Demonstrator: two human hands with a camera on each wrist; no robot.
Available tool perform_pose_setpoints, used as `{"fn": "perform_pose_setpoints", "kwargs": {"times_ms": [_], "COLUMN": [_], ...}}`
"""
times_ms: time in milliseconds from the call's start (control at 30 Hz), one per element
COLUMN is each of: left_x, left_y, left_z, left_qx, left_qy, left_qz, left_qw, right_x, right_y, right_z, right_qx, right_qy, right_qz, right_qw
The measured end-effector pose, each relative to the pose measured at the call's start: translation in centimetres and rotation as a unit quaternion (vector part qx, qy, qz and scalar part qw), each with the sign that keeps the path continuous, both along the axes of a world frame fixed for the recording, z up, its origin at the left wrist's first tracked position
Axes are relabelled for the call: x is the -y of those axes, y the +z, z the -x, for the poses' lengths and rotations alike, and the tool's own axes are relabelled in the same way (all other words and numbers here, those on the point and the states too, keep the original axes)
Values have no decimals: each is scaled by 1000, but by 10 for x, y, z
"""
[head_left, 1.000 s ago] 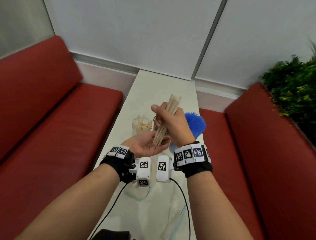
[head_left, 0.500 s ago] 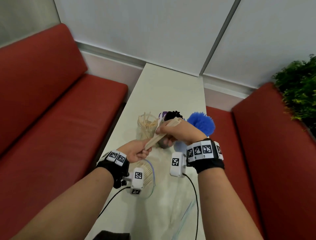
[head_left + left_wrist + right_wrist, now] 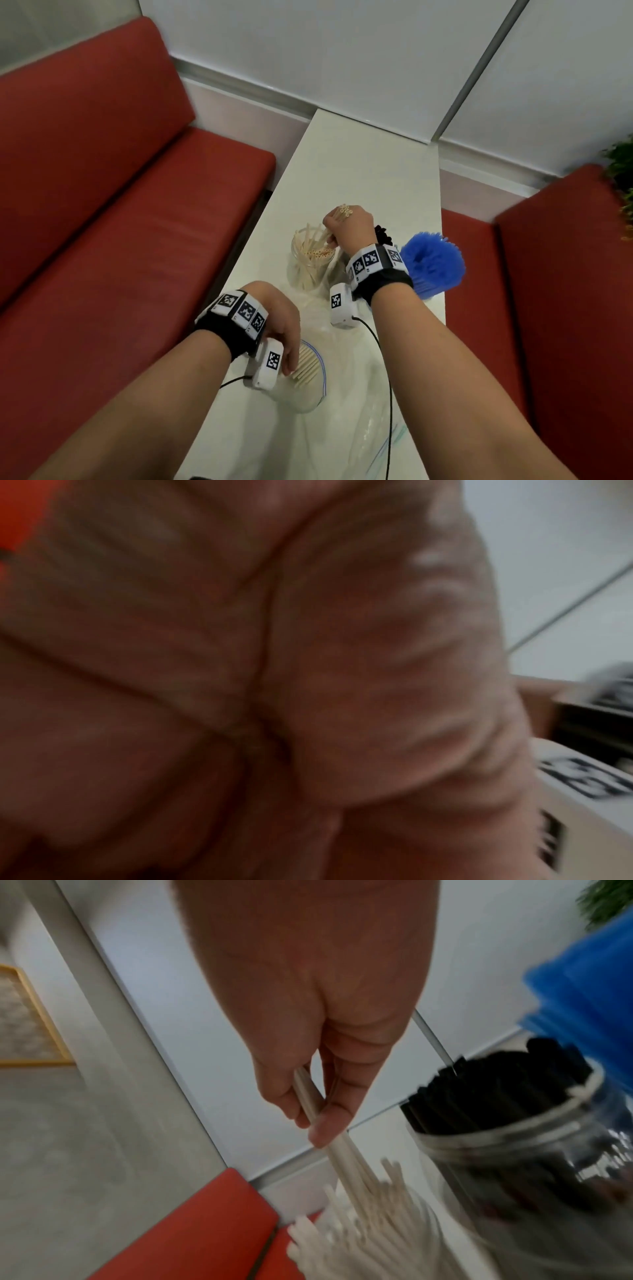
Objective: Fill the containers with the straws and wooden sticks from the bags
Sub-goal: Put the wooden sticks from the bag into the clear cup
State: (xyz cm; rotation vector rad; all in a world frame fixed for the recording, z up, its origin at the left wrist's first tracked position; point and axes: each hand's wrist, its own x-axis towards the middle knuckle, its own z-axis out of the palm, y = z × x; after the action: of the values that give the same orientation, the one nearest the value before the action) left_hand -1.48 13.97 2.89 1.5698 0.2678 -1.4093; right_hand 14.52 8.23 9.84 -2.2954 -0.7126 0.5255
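Right hand: the right hand (image 3: 349, 228) clenched a small bundle of pale cream paper straws (image 3: 337, 1156), their upper ends poking out above the knuckles.
Straws' axis: the bundle ran steeply down from the fingers (image 3: 325, 1123), tilted toward the person's left, lower ends already among the straws standing in the clear glass jar (image 3: 310, 263).
Jar's place: directly below and slightly left of the gripping fingertips (a release there would likely drop the bundle inside).
Left hand: the left hand (image 3: 277, 318) reached down at the mouth of the clear zip-top plastic bag (image 3: 308, 387), fingers curled over the pale sticks (image 3: 306, 366) inside; whether it pinched any could not be told, the wrist view being blurred.
Nearer hand: the right, by far, to the jar.
Neighbours: a jar of black straws (image 3: 507, 1110) and a bunch of blue straws (image 3: 433, 265) stood just right of the right hand.
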Motion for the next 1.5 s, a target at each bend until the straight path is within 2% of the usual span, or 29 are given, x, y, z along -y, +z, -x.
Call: {"fn": "perform_pose_setpoints", "kwargs": {"times_ms": [67, 167, 300, 367, 433, 500, 567, 600, 700, 800, 933, 1100, 1233, 1300, 1367, 1433, 1500], "left_x": [9, 24, 39, 50, 59, 63, 63, 62, 60, 58, 55, 55, 55, 55, 52, 52, 53], "left_y": [-2, -21, -62, -78, -87, -97, -103, -105, -104, -101, -96, -83, -71, -63, -53, -42, -34], "left_z": [-4, -4, 4, 2, 0, 0, 2, 3, 5, 4, 3, 11, 14, 14, 16, 16, 17], "left_qx": [48, 99, 282, 316, 308, 273, 238, 224, 227, 233, 217, 237, 249, 260, 271, 275, 264], "left_qy": [-100, -121, -73, -20, -11, -14, -25, -37, -51, -37, -47, -49, -38, -28, -22, -33, -37], "left_qz": [-98, -196, -353, -398, -436, -438, -443, -444, -445, -443, -438, -438, -437, -446, -448, -453, -461], "left_qw": [989, 968, 889, 861, 845, 856, 864, 867, 865, 865, 871, 866, 864, 856, 852, 847, 847], "right_x": [-3, -6, -11, -15, -20, -22, -18, -16, -19, -22, -11, -7, -1, 5, 13, 23, 32], "right_y": [-18, -35, -41, -47, -57, -72, -89, -94, -92, -84, -89, -75, -71, -76, -81, -78, -69], "right_z": [-2, -3, 0, 5, 13, 24, 32, 33, 31, 31, 32, 35, 39, 41, 44, 49, 57], "right_qx": [-26, -35, 41, 117, 206, 265, 260, 252, 252, 299, 236, 212, 233, 185, 86, 39, 49], "right_qy": [-18, -28, -28, -7, 43, 126, 194, 211, 199, 144, 181, 147, 108, 118, 146, 149, 122], "right_qz": [11, 4, -70, -77, -45, 79, 205, 235, 206, 179, 229, 72, -45, -13, 21, -53, -140], "right_qw": [999, 999, 996, 990, 977, 953, 924, 915, 924, 926, 927, 963, 965, 976, 985, 987, 981]}}
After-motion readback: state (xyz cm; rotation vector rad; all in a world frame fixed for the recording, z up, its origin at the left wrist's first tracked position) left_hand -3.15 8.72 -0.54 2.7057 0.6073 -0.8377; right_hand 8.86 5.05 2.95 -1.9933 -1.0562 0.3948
